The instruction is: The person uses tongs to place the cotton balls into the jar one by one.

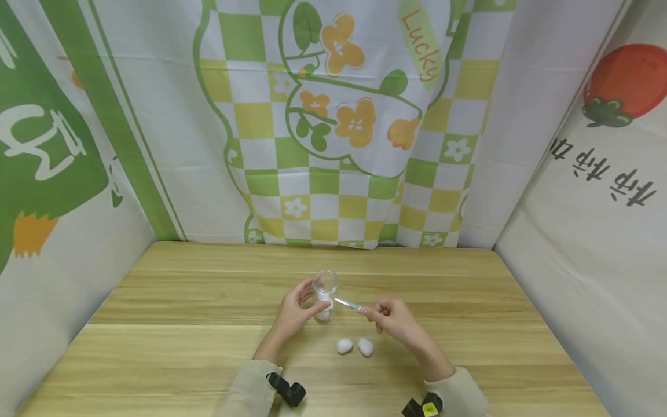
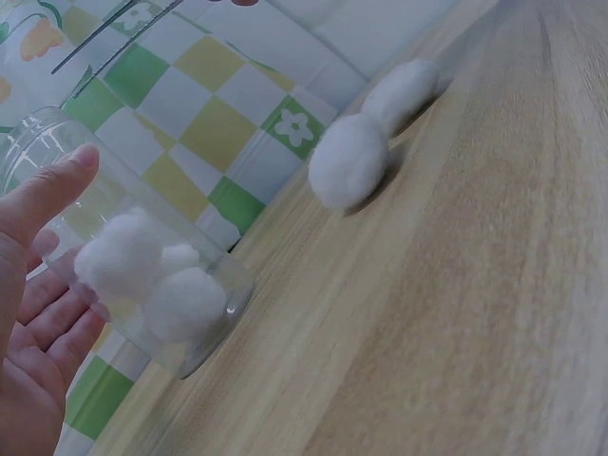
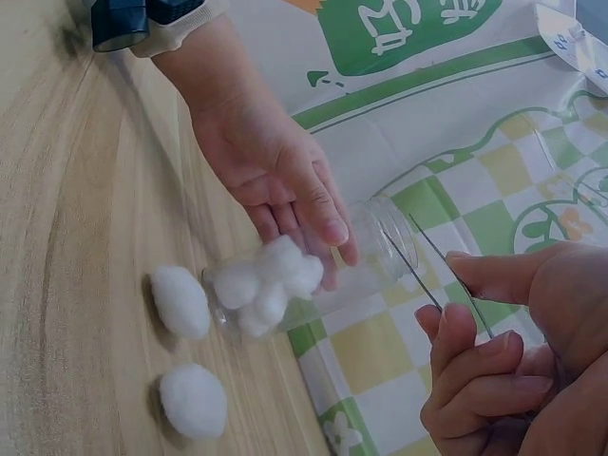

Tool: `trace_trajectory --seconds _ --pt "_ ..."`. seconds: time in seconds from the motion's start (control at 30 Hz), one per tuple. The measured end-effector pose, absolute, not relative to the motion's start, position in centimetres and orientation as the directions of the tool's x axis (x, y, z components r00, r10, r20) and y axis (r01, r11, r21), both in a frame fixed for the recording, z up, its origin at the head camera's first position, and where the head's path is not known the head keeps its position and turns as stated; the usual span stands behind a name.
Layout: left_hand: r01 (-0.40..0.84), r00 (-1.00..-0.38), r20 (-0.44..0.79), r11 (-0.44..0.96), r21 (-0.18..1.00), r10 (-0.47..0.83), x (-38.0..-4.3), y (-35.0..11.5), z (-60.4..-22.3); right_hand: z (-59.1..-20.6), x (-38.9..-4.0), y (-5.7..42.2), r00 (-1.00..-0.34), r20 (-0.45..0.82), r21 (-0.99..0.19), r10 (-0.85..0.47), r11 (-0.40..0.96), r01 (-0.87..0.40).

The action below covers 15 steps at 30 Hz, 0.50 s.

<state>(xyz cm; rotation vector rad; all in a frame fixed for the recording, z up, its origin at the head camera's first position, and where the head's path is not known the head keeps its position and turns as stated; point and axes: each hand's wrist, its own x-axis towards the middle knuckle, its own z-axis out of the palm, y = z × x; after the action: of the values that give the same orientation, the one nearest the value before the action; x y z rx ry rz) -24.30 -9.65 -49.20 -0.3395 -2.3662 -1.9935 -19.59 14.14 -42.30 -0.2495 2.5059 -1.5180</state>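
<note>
My left hand (image 1: 293, 315) holds a clear jar (image 2: 166, 214) that stands on the table, thumb on one side and fingers behind it. Several white cotton balls (image 2: 185, 304) are piled in the bottom of the jar. In my right hand (image 1: 394, 319) a pair of metal tweezers (image 3: 454, 268) is pinched between thumb and fingers. Its two prongs stand apart with nothing between them, and the tips are beside the jar's mouth. Two more cotton balls, one on the left (image 1: 344, 346) and one on the right (image 1: 366, 347), lie on the table in front of the jar.
The wooden table (image 1: 208, 295) ends at a back edge against a checked green and yellow curtain (image 1: 323, 208). Printed cloths hang along the left (image 1: 52, 301) and right (image 1: 583, 231) sides. Black wrist cameras sit on both sleeves.
</note>
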Motion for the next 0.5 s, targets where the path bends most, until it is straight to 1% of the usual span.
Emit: trace_trajectory --seconds 0.23,0.5 --pt "0.171 -0.979 0.15 0.157 0.973 0.139 -24.3 -9.62 -49.23 -42.66 -19.53 14.41 -0.96 -0.084 -0.884 -0.265 0.465 -0.051" --pt "0.192 -0.975 0.169 0.16 0.968 0.144 -24.31 -9.62 -49.22 -42.87 -19.25 14.55 -0.955 -0.098 -0.887 -0.279 0.459 -0.043"
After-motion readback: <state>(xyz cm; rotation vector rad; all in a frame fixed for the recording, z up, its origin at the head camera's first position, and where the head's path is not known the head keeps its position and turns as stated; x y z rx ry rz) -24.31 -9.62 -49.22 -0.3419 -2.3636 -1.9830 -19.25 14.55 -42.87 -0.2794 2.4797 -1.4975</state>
